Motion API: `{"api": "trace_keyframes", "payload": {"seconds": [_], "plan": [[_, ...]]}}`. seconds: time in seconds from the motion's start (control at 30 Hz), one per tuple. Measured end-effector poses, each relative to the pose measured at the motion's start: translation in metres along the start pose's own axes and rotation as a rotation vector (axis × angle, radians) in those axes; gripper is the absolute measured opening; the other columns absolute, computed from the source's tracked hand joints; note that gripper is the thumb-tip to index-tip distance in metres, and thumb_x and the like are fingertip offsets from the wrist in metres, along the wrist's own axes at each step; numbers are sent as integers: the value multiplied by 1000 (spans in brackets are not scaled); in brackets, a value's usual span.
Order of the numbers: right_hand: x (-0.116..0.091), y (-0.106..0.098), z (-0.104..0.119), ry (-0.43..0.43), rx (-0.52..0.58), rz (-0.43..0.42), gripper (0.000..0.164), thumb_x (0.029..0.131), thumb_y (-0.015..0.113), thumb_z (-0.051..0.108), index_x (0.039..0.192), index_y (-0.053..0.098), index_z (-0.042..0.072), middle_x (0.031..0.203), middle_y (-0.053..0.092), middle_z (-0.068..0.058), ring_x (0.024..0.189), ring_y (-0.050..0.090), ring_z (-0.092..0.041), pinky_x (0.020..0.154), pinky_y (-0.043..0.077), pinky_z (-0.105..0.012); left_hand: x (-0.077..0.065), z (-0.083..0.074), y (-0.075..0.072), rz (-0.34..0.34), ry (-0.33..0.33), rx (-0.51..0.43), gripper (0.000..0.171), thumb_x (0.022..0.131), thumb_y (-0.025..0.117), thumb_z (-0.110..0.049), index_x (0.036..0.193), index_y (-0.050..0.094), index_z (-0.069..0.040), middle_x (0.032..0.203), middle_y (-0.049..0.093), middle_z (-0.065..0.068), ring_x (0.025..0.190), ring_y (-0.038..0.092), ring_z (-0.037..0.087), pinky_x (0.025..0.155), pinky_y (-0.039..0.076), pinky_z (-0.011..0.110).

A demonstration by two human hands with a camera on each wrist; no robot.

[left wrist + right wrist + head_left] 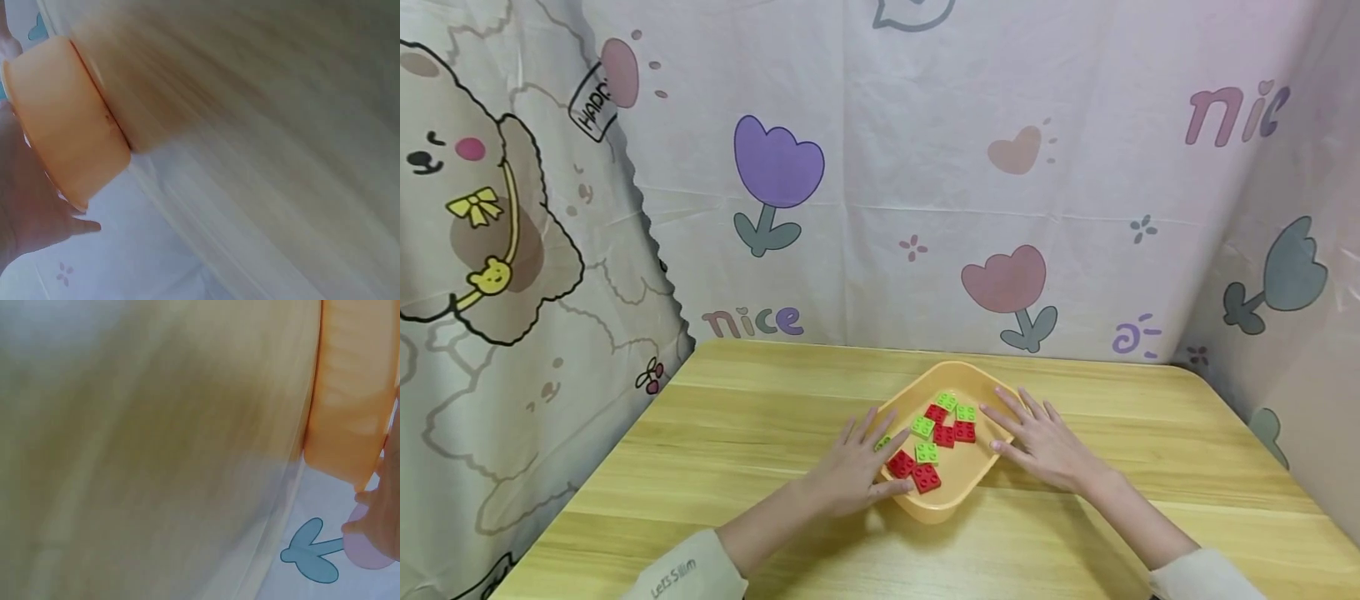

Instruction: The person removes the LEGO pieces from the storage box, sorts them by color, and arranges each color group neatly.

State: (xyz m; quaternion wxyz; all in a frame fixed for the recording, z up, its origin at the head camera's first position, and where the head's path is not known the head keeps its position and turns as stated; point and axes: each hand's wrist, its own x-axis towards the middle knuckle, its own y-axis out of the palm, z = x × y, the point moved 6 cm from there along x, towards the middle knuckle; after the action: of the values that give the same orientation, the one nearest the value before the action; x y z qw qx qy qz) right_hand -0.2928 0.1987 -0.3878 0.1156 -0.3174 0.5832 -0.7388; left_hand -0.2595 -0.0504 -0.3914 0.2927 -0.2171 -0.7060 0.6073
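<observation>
A shallow orange plastic tray [934, 514] stands on the table, turned with one corner toward me. Several red toy bricks [927, 478] and several light green toy bricks [927, 453] lie loose inside it, studs up. My left hand [848, 473] lies over the tray's left rim with fingers spread. At the right rim is my right hand [1047, 442], its fingers also spread and their tips over the edge. In the left wrist view the tray's outer wall [69, 112] shows beside the hand [31, 209]. The right wrist view has the wall [350, 394] and part of the hand [387, 506].
The wooden table [700, 467] extends on both sides of the tray. A printed cloth [880, 167] hangs along the table's back edge, and more cloth stands at the left and right.
</observation>
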Motion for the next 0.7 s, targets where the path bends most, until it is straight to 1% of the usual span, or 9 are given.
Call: {"api": "trace_keyframes", "payload": {"seconds": [0.13, 0.23, 0.33, 0.43, 0.5, 0.6, 0.7], "plan": [[-4, 0, 6, 49, 0, -7, 54, 93, 46, 44, 141, 38, 21, 149, 22, -12, 131, 14, -45, 97, 14, -69, 4, 12, 1, 14, 27, -71, 74, 91, 28, -61, 146, 25, -12, 151, 6, 15, 135, -2, 35, 106, 5, 55], [-6, 1, 14, 95, -1, -9, 55, 93, 45, 45, 141, 38, 20, 148, 23, -14, 130, 14, -48, 95, 15, -71, 6, 24, 1, 18, 25, -103, 71, 93, 30, -58, 146, 24, -12, 151, 6, 14, 136, -1, 31, 106, 7, 55], [-6, 2, 22, 145, -6, -8, 56, 93, 45, 47, 140, 41, 17, 147, 24, -15, 129, 14, -50, 95, 15, -71, 9, 36, 1, 20, 19, -91, 70, 93, 31, -57, 147, 22, -13, 152, 4, 11, 137, -1, 26, 107, 7, 54], [-6, 3, 28, 190, -1, -11, 57, 92, 45, 49, 139, 42, 16, 147, 25, -15, 129, 14, -50, 96, 14, -70, 11, 43, 2, 27, 23, -65, 70, 93, 31, -57, 147, 20, -14, 152, 2, 8, 137, -1, 23, 108, 7, 53], [-6, 2, 30, 208, 3, -12, 58, 92, 45, 49, 139, 42, 16, 146, 25, -16, 128, 14, -51, 97, 13, -70, 13, 46, 2, 27, 24, -59, 70, 93, 31, -57, 147, 20, -14, 152, 3, 8, 137, 0, 22, 108, 7, 51], [-7, 0, 30, 196, 7, -15, 57, 92, 45, 48, 139, 42, 15, 146, 25, -17, 128, 15, -52, 97, 12, -69, 14, 45, -1, 20, 6, -53, 71, 93, 31, -58, 147, 21, -13, 152, 6, 8, 137, 2, 22, 108, 7, 50], [-6, -4, 23, 162, 21, -17, 55, 93, 46, 46, 139, 43, 16, 147, 24, -17, 128, 15, -51, 98, 12, -68, 14, 36, -5, 0, -51, -34, 74, 91, 29, -61, 147, 23, -12, 152, 9, 9, 137, 6, 27, 108, 8, 51]]}}
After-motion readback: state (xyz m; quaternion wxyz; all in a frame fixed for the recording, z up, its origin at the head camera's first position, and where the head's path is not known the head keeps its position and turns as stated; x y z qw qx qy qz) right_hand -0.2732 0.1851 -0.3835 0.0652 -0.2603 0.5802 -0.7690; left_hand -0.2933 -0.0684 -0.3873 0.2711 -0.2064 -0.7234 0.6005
